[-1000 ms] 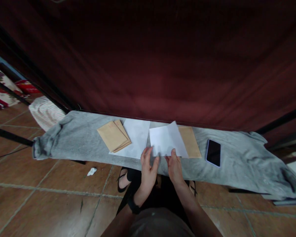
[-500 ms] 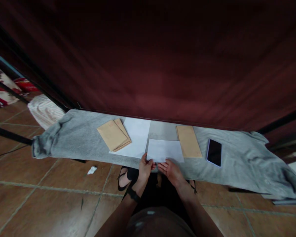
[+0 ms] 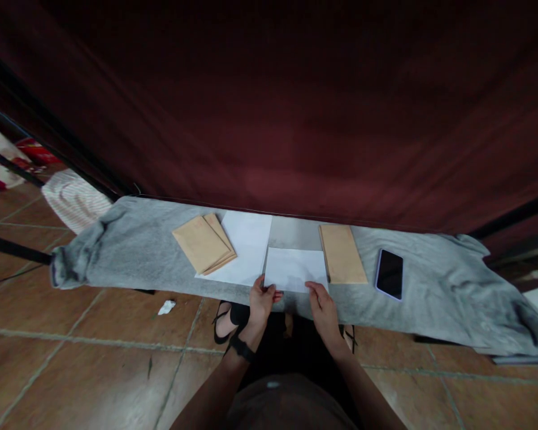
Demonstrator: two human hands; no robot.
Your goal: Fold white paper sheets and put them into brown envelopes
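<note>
A white sheet of paper (image 3: 295, 269), which looks folded, lies in front of me on the grey cloth. My left hand (image 3: 262, 298) pinches its near left corner between thumb and fingers. At the near edge, toward the right, my right hand (image 3: 321, 303) grips the same paper, thumb and fingertips closed on it. To the left are larger white sheets (image 3: 250, 242), with several brown envelopes (image 3: 201, 243) stacked partly over them. Just right of the held paper lie more brown envelopes (image 3: 343, 254).
The grey cloth (image 3: 130, 257) covers a long narrow bench. On its right side lies a phone (image 3: 390, 275) in a purple case. A dark red curtain (image 3: 269, 131) hangs along the far edge. Scrap of white tissue (image 3: 166, 307) sits on the tiled floor.
My right hand has shifted to the right along the paper's near edge and now pinches it there. The left hand keeps its hold at the left corner.
</note>
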